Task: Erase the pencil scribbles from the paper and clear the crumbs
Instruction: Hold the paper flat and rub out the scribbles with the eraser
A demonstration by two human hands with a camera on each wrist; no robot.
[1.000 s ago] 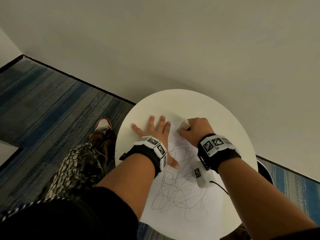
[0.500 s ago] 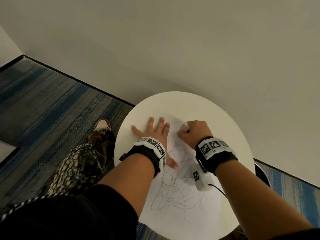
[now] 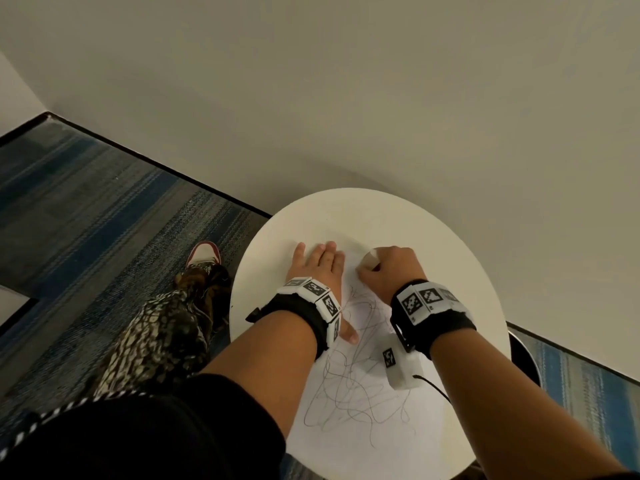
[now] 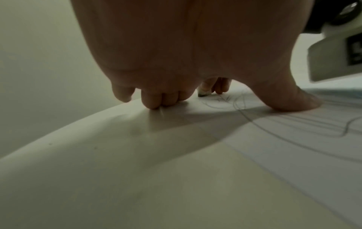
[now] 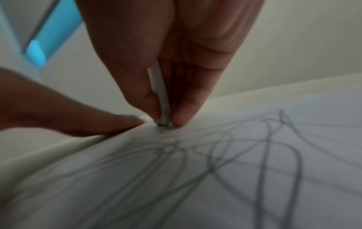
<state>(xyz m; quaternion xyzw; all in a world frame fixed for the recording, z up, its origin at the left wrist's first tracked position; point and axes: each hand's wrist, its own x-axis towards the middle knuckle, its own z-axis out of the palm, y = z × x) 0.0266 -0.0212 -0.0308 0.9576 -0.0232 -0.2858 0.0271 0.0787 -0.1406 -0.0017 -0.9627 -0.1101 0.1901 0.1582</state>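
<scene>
A white paper (image 3: 367, 431) covered in grey pencil scribbles (image 3: 346, 393) lies on a round white table (image 3: 450, 271). My left hand (image 3: 318, 268) lies flat on the paper's left edge, fingers straight and thumb (image 4: 290, 100) pressed down on the sheet (image 4: 293, 147). My right hand (image 3: 384, 271) pinches a white eraser (image 3: 371, 259) at the far end of the scribbles. In the right wrist view the eraser (image 5: 161, 99) stands upright between thumb and fingers (image 5: 182, 117), its tip on the paper (image 5: 215, 178). I see no crumbs.
The table stands against a plain wall (image 3: 381, 116), with blue striped carpet (image 3: 104, 230) to the left. My leg and a red and white shoe (image 3: 204, 254) are beside the table's left rim. A dark round object (image 3: 526, 358) sits low at the right.
The right hand has shifted slightly with the eraser at the paper's far end. The left hand's fingers have drawn closer together. The paper has stayed in place.
</scene>
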